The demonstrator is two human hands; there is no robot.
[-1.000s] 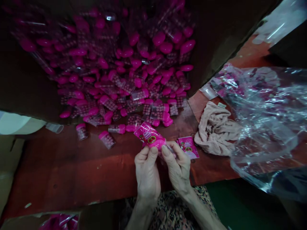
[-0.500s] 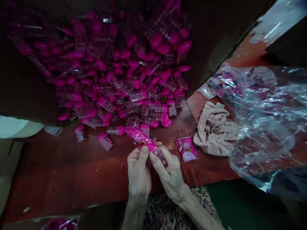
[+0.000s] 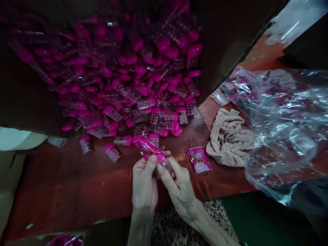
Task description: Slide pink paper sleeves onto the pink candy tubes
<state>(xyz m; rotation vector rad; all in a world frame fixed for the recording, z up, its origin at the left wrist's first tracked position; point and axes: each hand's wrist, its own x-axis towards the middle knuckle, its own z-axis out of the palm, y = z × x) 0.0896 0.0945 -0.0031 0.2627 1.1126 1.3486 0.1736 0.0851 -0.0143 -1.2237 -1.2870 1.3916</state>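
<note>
Over the front of the red-brown table, my left hand pinches a pink printed wrapper between thumb and fingers. My right hand is closed on a clear candy tube with small balls inside and a pink cap. The cap end meets the wrapper between my two thumbs; how far it goes in is hidden by the fingers. Right of my hands lies a small stack of pink printed wrappers. Several pink-capped tubes rest on the table beyond my left hand.
A large dark cardboard box lies open towards me, heaped with pink-capped tubes. At right are a crumpled beige cloth and a clear plastic bag. An empty clear cup lies at left. Below the table edge, a box holds pink wrappers.
Both hands, with the wrapper and tube, have shifted slightly left. The grip looks much the same, and the tubes on the table stay where they were.
</note>
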